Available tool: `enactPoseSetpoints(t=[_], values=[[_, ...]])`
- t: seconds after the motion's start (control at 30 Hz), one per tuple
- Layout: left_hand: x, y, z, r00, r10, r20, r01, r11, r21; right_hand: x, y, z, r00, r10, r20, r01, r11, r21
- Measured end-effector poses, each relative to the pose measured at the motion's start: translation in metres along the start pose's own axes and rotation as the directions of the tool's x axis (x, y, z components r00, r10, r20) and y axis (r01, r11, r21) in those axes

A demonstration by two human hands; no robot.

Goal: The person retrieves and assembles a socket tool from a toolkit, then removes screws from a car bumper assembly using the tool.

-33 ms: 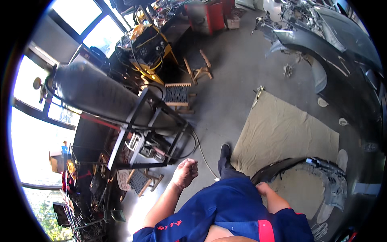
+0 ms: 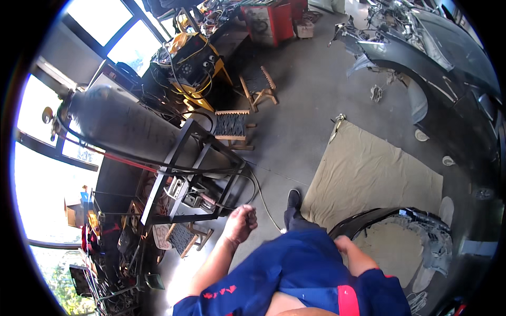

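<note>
My left hand (image 2: 240, 222) is raised beside my body with its fingers curled; whatever it may hold is too small to make out. It is in front of a black metal frame (image 2: 153, 197) that carries a large grey gas cylinder (image 2: 121, 118) with hoses. My right hand (image 2: 343, 243) hangs by my hip, its fingers mostly hidden. Next to it a dark curved fender liner (image 2: 437, 237) lies on the floor beside and over a beige cloth (image 2: 374, 168). A thin cable (image 2: 266, 208) runs along the floor near my foot.
A dark, partly dismantled car (image 2: 437, 105) fills the right side. Wooden folding stools (image 2: 231, 124) stand left of centre, beside a yellow-and-black wheeled machine (image 2: 184, 66). A red cabinet (image 2: 266, 23) is at the back. Windows and cluttered tools (image 2: 105, 237) line the left.
My left hand has shifted very slightly up and to the left. The surroundings look the same.
</note>
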State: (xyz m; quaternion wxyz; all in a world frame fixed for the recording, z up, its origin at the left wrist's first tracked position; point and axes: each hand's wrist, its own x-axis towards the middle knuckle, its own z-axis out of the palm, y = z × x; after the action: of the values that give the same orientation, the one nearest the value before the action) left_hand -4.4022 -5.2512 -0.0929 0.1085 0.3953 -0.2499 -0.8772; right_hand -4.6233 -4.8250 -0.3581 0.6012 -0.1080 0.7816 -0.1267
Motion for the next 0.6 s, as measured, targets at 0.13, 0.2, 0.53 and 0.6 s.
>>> enactPoseSetpoints(t=[0.13,0.2,0.53,0.6], values=[[0.084,0.073,0.069,0.997,-0.022,0.069,0.025,0.999,-0.048,0.077,-0.097,-0.139,0.952,-0.18,-0.247,0.149,0.979,-0.14],[0.119,0.105,0.097,1.0,0.029,0.004,-0.029,1.0,0.012,0.087,-0.195,-0.198,0.896,-0.238,-0.374,0.257,0.966,0.0],[0.434,0.25,0.18,0.969,-0.247,0.004,0.246,0.969,0.026,0.209,-0.351,-0.36,0.823,-0.28,-0.495,0.381,0.918,0.114],[0.487,0.3,0.199,0.97,-0.235,-0.065,0.237,0.971,0.027,0.205,-0.338,-0.364,0.944,0.034,-0.327,0.014,0.99,0.144]])
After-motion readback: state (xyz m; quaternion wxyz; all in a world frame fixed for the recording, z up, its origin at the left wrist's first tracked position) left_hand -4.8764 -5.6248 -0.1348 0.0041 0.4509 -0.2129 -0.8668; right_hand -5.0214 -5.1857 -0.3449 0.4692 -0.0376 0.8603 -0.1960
